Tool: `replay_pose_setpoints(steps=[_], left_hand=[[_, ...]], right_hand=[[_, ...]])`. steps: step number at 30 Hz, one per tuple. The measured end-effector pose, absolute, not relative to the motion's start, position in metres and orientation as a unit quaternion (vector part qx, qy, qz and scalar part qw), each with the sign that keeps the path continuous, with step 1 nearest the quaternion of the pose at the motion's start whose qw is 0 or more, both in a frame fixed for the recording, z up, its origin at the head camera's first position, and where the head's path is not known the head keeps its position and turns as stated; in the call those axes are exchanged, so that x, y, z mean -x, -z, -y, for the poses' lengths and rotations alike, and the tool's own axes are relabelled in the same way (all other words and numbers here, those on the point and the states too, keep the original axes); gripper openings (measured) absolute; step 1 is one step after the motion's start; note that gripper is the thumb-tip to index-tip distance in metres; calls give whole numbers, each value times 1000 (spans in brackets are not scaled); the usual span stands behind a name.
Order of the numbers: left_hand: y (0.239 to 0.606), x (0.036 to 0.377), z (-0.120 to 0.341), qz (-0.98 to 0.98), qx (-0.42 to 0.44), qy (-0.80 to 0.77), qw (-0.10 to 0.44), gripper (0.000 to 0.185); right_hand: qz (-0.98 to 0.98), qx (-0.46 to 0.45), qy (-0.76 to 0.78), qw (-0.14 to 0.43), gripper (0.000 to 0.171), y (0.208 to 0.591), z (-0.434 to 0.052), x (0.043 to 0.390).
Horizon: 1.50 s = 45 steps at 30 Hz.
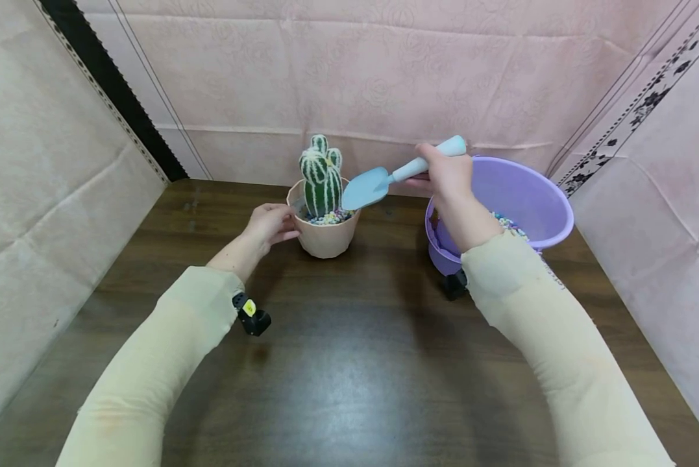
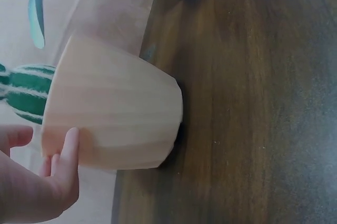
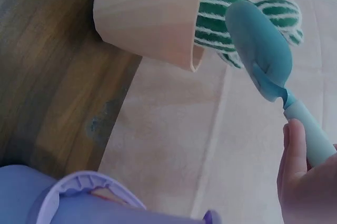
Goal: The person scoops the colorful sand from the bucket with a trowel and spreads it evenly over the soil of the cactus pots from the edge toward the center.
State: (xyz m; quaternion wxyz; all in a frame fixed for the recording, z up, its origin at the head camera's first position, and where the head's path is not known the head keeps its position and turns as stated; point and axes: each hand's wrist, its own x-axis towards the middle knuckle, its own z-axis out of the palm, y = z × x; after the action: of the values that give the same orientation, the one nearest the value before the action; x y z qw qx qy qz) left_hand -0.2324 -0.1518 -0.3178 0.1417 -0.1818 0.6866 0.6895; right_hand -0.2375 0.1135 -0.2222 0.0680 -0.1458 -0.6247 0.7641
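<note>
A green cactus [image 1: 322, 185] with white fuzzy stripes stands in a beige pot [image 1: 326, 241], small colored stones [image 1: 331, 217] around its base. At the pot's left side, my left hand [image 1: 270, 225] touches the outer wall with its fingers, the thumb near the rim. My right hand [image 1: 451, 178] grips the handle of a light blue hand trowel [image 1: 368, 188]. The trowel blade tilts down to the left, its tip over the pot's right rim. In the right wrist view the trowel [image 3: 263, 50] shows its underside, overlapping the cactus [image 3: 213, 19].
To the right stands a purple bucket [image 1: 524, 188] with colored stones [image 1: 507, 224] inside, partly hidden behind my right forearm. The dark wooden table [image 1: 337, 363] meets a pale cloth backdrop [image 1: 355, 78] behind the pot, with cloth walls on both sides.
</note>
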Motion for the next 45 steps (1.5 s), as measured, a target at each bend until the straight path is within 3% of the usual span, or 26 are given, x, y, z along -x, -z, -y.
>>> replay_pose_setpoints(steps=[4, 9, 19, 24, 27, 32, 40, 45], left_hand=[[312, 226, 152, -691, 165, -697, 94, 42], [303, 220, 155, -662, 131, -734, 67, 20], [287, 214, 142, -630, 68, -760, 146, 12], [280, 212, 120, -646, 30, -737, 197, 27], [276, 212, 103, -649, 16, -732, 205, 29], [269, 216, 72, -653, 0, -726, 218, 18], [264, 228, 27, -649, -10, -727, 222, 35], [269, 235, -3, -633, 1, -743, 218, 31]], right_hand=[[592, 151, -789, 68, 13, 216, -129, 235], [555, 161, -813, 67, 14, 206, -150, 234], [492, 170, -851, 65, 14, 200, -192, 233], [473, 182, -859, 76, 21, 201, -214, 234], [462, 184, -863, 85, 24, 200, -229, 234], [438, 195, -872, 95, 22, 197, -258, 231], [431, 232, -862, 130, 29, 203, -302, 224], [515, 239, -809, 154, 33, 215, -314, 224]])
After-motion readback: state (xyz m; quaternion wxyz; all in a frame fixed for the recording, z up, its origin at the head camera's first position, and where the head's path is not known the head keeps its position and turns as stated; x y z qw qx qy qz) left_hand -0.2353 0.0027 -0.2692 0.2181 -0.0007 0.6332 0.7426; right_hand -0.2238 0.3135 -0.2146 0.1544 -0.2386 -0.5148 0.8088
